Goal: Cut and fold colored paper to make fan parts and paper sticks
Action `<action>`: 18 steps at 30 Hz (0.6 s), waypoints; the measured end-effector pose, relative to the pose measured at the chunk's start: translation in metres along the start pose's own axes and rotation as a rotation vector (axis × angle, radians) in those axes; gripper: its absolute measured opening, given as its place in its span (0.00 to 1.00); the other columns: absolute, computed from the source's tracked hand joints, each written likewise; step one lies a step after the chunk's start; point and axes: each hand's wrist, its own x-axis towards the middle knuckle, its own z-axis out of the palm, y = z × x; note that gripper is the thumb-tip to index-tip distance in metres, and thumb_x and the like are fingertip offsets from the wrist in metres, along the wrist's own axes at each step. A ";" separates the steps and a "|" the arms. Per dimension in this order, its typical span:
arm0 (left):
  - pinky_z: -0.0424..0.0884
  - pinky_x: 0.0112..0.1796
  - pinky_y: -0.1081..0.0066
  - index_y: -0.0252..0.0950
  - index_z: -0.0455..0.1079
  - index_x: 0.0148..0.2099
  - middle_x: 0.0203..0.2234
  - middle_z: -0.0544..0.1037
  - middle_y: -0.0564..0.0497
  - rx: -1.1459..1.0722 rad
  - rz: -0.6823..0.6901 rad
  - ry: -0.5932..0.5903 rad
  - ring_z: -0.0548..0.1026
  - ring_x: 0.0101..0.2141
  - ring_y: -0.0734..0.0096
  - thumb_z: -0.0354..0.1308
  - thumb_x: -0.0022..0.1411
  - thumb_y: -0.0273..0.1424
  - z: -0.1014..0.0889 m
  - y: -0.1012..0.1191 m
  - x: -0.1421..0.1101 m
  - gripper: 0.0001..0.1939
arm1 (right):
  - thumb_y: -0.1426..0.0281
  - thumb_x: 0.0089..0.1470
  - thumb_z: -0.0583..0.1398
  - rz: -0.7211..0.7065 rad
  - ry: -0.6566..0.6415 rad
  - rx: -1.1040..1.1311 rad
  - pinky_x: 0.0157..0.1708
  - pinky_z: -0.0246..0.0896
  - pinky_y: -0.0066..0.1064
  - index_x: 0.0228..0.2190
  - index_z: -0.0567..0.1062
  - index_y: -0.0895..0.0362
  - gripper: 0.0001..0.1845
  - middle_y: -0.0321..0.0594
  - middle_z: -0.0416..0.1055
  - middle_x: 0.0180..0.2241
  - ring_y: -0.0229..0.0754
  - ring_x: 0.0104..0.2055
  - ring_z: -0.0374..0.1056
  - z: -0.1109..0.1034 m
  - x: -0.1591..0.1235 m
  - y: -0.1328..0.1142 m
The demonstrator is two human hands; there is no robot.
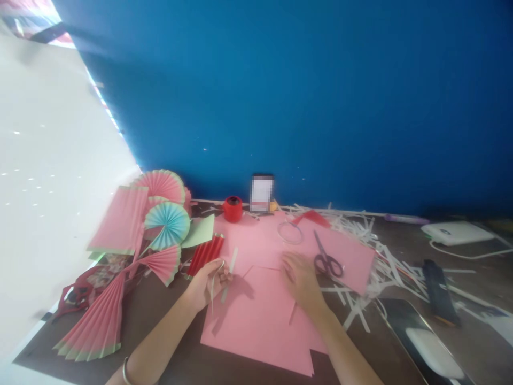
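My left hand [209, 280] is closed in a pinch on a thin white strip [212, 299], which curls over the fingers and hangs down. Behind its fingertips a pale narrow strip [233, 259] lies across the edge of the pink paper [260, 326]. My right hand [298, 275] rests palm down on the pink sheets, fingers stretched out. Dark-handled scissors [328, 264] lie just right of that hand. Beyond it is a thin clear ring [290, 233]. A red pleated paper [206, 255] lies beside my left hand.
Pleated pink fans [100, 321] and a blue fan [167, 224] crowd the left side. A red round object [233, 209] stands near the blue wall [280, 107]. White paper scraps [360, 227], a black cutter-like tool [441, 291] and a phone [409, 326] lie to the right.
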 end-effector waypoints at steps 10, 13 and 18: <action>0.67 0.31 0.72 0.31 0.66 0.25 0.21 0.68 0.50 0.037 -0.028 0.026 0.71 0.24 0.72 0.56 0.55 0.28 0.000 -0.004 0.001 0.08 | 0.64 0.56 0.52 -0.107 -0.169 -0.045 0.51 0.55 0.47 0.44 0.72 0.53 0.17 0.43 0.74 0.42 0.46 0.45 0.68 0.000 0.000 -0.004; 0.68 0.34 0.71 0.31 0.66 0.26 0.21 0.69 0.50 0.003 -0.036 0.034 0.72 0.26 0.71 0.56 0.55 0.27 -0.002 -0.006 0.003 0.07 | 0.71 0.57 0.49 -0.146 -0.164 -0.062 0.51 0.57 0.45 0.42 0.74 0.55 0.17 0.42 0.75 0.40 0.43 0.43 0.70 0.003 0.000 -0.002; 0.67 0.37 0.72 0.30 0.66 0.25 0.20 0.70 0.50 0.012 -0.014 0.050 0.72 0.26 0.72 0.57 0.55 0.26 -0.003 -0.008 0.006 0.07 | 0.74 0.55 0.49 -0.164 -0.173 -0.063 0.51 0.58 0.43 0.40 0.75 0.54 0.17 0.40 0.76 0.39 0.42 0.41 0.71 -0.003 0.003 -0.003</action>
